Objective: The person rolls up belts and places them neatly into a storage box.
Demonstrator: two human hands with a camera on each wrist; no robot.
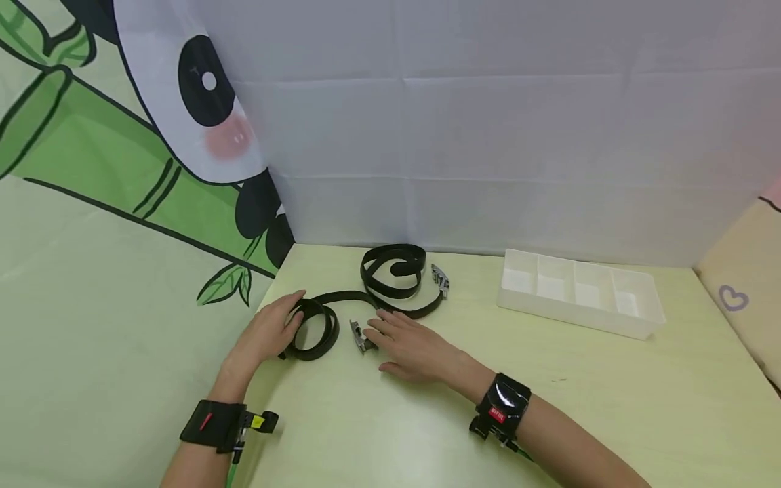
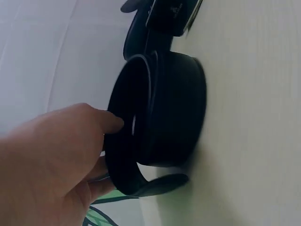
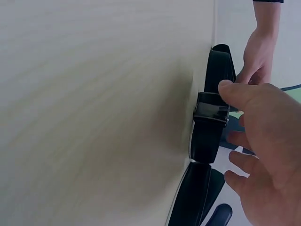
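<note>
A coiled black belt (image 1: 333, 332) pinched by the left hand (image 1: 265, 333)

Behind everything rises a pale cloth backdrop (image 1: 464, 135), creased in straight folds. The bench (image 1: 464, 420) below has a smooth, light yellowish top. On its right side sits a long white tray (image 1: 567, 312), apparently plastic, with 4 compartments. The far belt (image 1: 393, 250), a flat black strap, lies in a loose spiral near the backdrop. The coiled black belt stands on edge at the bench's left, wound into a round ring; the left hand's fingers are clamped on its band. The right hand (image 1: 415, 349) has its fingers apart beside the near buckle (image 1: 358, 334); I cannot tell whether they touch it. That buckle and the far buckle (image 1: 441, 279) are shiny, silvery metal
</note>
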